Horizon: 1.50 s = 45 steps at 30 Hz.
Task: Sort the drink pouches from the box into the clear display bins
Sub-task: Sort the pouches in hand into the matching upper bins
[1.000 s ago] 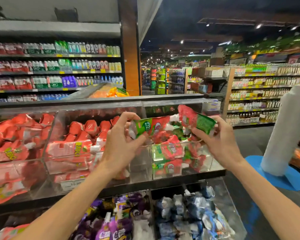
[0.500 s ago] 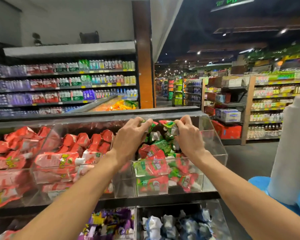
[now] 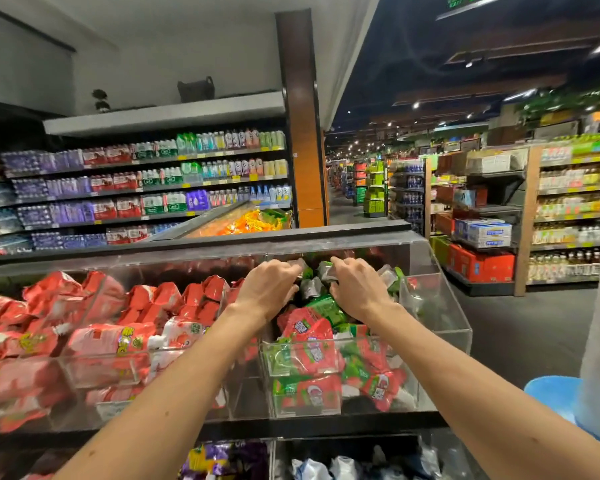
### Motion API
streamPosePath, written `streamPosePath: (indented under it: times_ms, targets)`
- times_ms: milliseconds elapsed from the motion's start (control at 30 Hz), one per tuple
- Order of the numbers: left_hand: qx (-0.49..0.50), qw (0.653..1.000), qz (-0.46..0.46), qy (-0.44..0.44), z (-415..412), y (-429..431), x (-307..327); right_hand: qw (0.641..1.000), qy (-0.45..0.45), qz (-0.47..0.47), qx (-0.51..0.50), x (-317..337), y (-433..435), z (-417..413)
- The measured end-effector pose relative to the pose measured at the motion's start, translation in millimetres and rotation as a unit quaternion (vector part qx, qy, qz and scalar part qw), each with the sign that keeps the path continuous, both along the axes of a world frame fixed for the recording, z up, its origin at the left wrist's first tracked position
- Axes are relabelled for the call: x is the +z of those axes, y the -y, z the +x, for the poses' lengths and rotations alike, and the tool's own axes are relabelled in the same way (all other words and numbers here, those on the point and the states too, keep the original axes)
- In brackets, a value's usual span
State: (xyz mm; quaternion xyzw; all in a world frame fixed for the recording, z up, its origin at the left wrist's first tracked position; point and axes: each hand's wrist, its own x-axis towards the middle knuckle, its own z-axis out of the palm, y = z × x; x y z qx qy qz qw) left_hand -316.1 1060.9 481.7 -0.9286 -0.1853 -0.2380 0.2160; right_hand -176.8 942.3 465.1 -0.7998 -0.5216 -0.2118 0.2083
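We see a display stand (image 3: 326,426) with a black front edge. On its upper tier, clear bins (image 3: 440,327) stand side by side. Red pouches (image 3: 111,341) fill those toward the left end, red-and-green pouches (image 3: 309,355) the right-end one. The lower tier holds purple pouches (image 3: 229,459) and what seem to be pale blue pouches (image 3: 343,467).

The right-end bin (image 3: 444,317) holds pouches (image 3: 309,355) piled to its front wall. Both hands reach in over them, left hand (image 3: 267,292) beside right hand (image 3: 357,292), each apparently pinching a pouch near the bin's back. The neighbouring bin (image 3: 101,368) sits just left, lower bins (image 3: 273,455) beneath, and bottle shelves (image 3: 146,188) behind on the left
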Motion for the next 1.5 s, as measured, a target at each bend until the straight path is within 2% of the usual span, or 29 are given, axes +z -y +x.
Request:
streamPosePath:
  times_ms: [100, 233, 333, 400, 533, 633, 700, 800, 900, 1000, 1100, 1200, 1333, 1500]
  targets:
    - [0.030, 0.999, -0.012, -0.009, 1.3, -6.9, -0.8, 0.998, 0.040, -0.043, -0.021, -3.7, 1.4, 9.7]
    - [0.031, 0.998, -0.034, -0.030, 0.7, -3.6, -0.1, 0.999, 0.022, -0.036, -0.001, -9.1, 4.9, 15.3]
    - [0.014, 0.998, -0.069, 0.008, -3.6, 10.6, 1.4, 0.999, -0.016, 0.015, 0.050, -4.9, 12.5, 18.9]
    - [-0.001, 0.991, -0.111, 0.072, -7.5, 23.1, 2.0, 0.996, -0.027, 0.046, 0.076, 0.3, 26.3, 15.2]
    - [-0.075, 0.948, -0.217, 0.219, -8.8, 68.8, -0.7, 0.986, -0.050, 0.118, 0.105, -3.2, 78.4, 0.1]
    - [-0.174, 0.917, -0.270, 0.235, 0.5, 115.3, -3.1, 0.971, -0.064, 0.213, 0.090, -22.1, 133.5, -11.0]
    - [-0.246, 0.896, -0.298, 0.219, 12.3, 146.1, -13.8, 0.957, -0.086, 0.273, 0.038, -49.2, 174.4, -20.2]
    - [-0.350, 0.857, -0.335, 0.177, 43.1, 201.6, -54.0, 0.939, -0.154, 0.301, -0.063, -107.7, 250.6, -32.0]
    - [-0.426, 0.815, -0.376, 0.112, 77.8, 276.0, -108.5, 0.924, -0.191, 0.261, -0.204, -177.4, 339.4, -40.0]
    - [-0.482, 0.779, -0.400, 0.029, 110.8, 360.6, -172.3, 0.870, -0.266, 0.218, -0.354, -241.5, 430.5, -51.8]
    - [-0.450, 0.740, -0.479, -0.147, 137.2, 440.8, -228.7, 0.806, -0.333, 0.186, -0.453, -285.7, 507.6, -57.6]
    - [-0.428, 0.717, -0.473, -0.281, 168.8, 510.4, -275.0, 0.751, -0.377, 0.166, -0.516, -316.5, 572.1, -54.3]
    - [-0.409, 0.692, -0.461, -0.375, 220.4, 584.4, -328.2, 0.693, -0.421, 0.147, -0.567, -363.7, 646.2, -29.1]
    - [-0.302, 0.681, -0.482, -0.462, 301.8, 645.4, -419.3, 0.612, -0.511, 0.094, -0.597, -447.0, 716.1, 38.4]
